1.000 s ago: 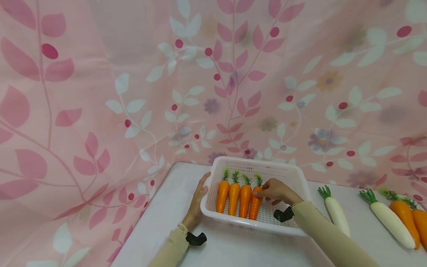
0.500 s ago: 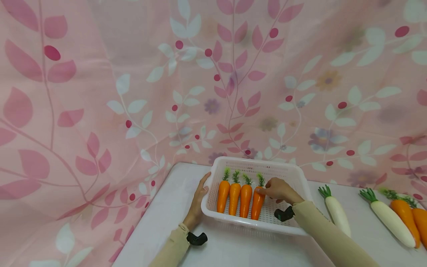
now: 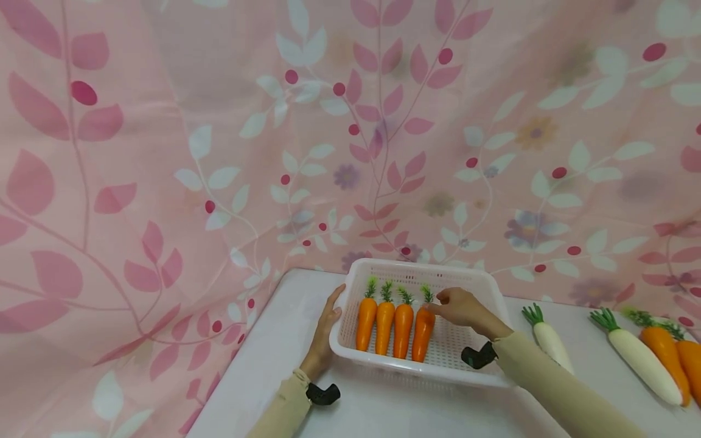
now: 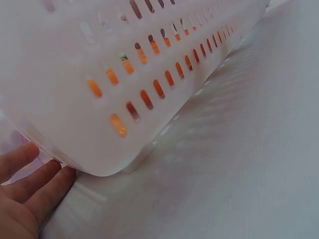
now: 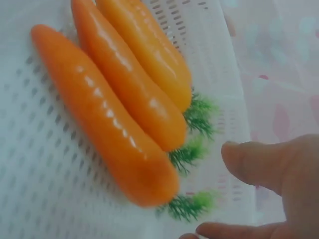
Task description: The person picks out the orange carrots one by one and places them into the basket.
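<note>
A white perforated plastic basket [image 3: 465,278] holds several orange carrots [image 3: 384,328] with green tops, laid side by side in its left part. My left hand [image 3: 320,337] touches the basket's left side; its fingers [image 4: 52,191] extend along the outer wall in the left wrist view. Inside the basket, my right hand [image 3: 464,311] hovers by the top of the rightmost carrot [image 3: 423,340]. In the right wrist view, thumb and fingers are spread apart near that carrot's green leaves [image 5: 189,206], with nothing gripped between them.
To the right of the basket lie a white radish [image 3: 552,345], another white radish [image 3: 643,368] and more carrots [image 3: 664,350] at the table's right side. A pink floral curtain [image 3: 328,152] hangs behind the white table [image 3: 263,347].
The rightmost carrot shifted slightly right and settled beside the others. My right hand let go of it and drew back a little to the right. My left hand stayed at the basket.
</note>
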`<state>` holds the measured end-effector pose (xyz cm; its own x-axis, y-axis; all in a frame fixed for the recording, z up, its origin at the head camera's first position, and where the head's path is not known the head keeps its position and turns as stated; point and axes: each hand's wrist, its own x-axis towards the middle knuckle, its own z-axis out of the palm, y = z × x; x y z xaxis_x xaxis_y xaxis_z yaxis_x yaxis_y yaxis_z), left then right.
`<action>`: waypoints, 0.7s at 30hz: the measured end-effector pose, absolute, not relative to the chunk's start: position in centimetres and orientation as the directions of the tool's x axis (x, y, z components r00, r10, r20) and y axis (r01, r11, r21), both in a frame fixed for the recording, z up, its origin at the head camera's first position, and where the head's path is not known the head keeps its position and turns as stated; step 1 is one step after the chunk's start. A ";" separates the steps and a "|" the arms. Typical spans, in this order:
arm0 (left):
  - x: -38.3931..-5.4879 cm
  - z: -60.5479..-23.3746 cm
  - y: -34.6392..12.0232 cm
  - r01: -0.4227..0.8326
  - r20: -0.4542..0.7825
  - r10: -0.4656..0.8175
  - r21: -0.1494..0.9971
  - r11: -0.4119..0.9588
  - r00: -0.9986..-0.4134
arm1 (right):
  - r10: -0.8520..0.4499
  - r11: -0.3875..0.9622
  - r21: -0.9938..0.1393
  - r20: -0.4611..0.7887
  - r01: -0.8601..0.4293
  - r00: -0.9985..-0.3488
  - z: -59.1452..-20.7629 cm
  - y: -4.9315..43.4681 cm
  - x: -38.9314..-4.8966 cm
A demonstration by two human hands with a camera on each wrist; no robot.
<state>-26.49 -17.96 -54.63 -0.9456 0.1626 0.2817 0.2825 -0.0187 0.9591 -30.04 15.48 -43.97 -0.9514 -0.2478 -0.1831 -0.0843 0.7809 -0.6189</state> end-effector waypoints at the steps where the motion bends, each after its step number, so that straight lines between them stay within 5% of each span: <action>1: -26.4 -54.6 -18.0 0.281 0.281 0.161 0.960 -0.021 -0.946 | -0.248 0.781 -0.618 -0.170 -0.093 -0.954 -43.7 15.8 -29.8; 14: -26.1 -55.0 -18.3 0.278 0.276 0.155 0.960 -0.006 -0.949 | -0.277 0.621 -0.777 -0.094 -0.103 -0.956 -40.5 24.6 -28.7; 21: -26.1 -55.1 -18.3 0.275 0.275 0.151 0.961 -0.023 -0.949 | -0.202 0.821 -0.547 -0.012 -0.162 -0.979 -40.3 31.8 -28.9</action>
